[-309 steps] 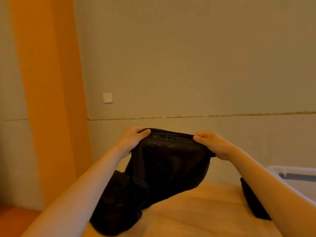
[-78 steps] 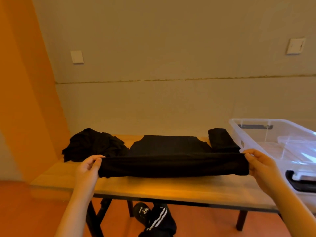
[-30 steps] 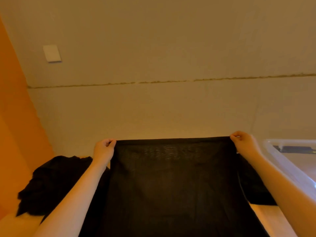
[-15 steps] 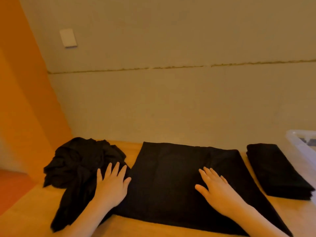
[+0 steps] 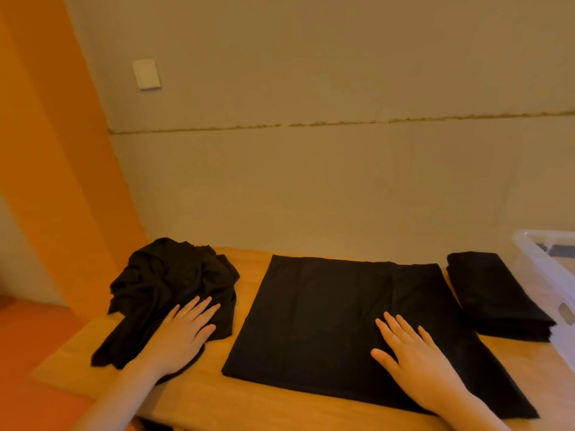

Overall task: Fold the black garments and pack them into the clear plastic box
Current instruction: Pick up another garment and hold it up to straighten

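My left hand (image 5: 183, 334) lies flat with its fingers (image 5: 202, 309) straight and spread, pressing on the near edge of the crumpled heap of black garments (image 5: 174, 284) at about 9 o'clock on the wooden surface (image 5: 249, 402). My right hand (image 5: 417, 365) also lies flat, fingers stretched out and holding nothing, resting on the near right part of the black garment (image 5: 326, 315) that is spread smooth in the middle of the surface. That garment is a flat, roughly square panel, its far edge towards 12 o'clock near the wall (image 5: 311, 181) and its near right corner running under my right wrist. At about 2 o'clock sits a folded black stack (image 5: 491, 293), just beside the flat garment but apart from it. The clear plastic box (image 5: 541, 265) stands at 3 o'clock, touching the stack's right side, only partly in view. A white switch plate (image 5: 146, 74) is on the wall at 11 o'clock
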Demonstrator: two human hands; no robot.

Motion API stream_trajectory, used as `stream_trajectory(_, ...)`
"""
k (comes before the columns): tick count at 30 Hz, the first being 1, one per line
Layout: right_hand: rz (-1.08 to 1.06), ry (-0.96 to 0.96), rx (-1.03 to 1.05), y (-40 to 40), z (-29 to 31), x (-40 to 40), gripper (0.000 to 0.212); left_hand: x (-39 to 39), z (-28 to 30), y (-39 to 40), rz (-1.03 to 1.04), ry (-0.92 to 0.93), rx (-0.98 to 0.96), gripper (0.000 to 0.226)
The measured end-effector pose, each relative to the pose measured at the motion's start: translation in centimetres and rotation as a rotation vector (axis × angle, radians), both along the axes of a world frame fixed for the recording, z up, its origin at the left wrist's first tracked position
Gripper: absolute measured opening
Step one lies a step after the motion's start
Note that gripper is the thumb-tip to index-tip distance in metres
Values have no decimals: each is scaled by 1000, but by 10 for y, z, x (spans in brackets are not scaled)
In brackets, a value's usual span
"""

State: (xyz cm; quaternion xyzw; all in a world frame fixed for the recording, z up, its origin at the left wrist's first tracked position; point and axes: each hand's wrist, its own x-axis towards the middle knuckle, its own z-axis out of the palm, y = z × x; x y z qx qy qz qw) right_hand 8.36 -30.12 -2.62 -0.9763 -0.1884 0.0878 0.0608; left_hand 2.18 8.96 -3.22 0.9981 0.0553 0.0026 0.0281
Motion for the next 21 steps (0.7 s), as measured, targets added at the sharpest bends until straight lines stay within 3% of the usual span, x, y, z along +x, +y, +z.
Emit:
stream_trajectory(4, -6, -19, -1, 1, -4, -14, 121, -4, 9, -23, 72, -158, 65, 57)
stream_trajectory(7, -28, 25, 42, 5, 1, -22, 117, 4, 16, -83, -62, -285, -152, 58)
stream_trajectory(11, -60, -2, 63, -12, 8, -23, 99, 17, 0, -132, -132, -49, -181, 60)
stream_trajectory(13, -95, -6, 1, -32, 6, -27, 108, 14, -9, -130, -68, 49, -109, 70)
stream_trajectory(21, -163, 15, -32, -74, -1, -57, 120, -24, -10, -133, -6, 74, -94, 64)
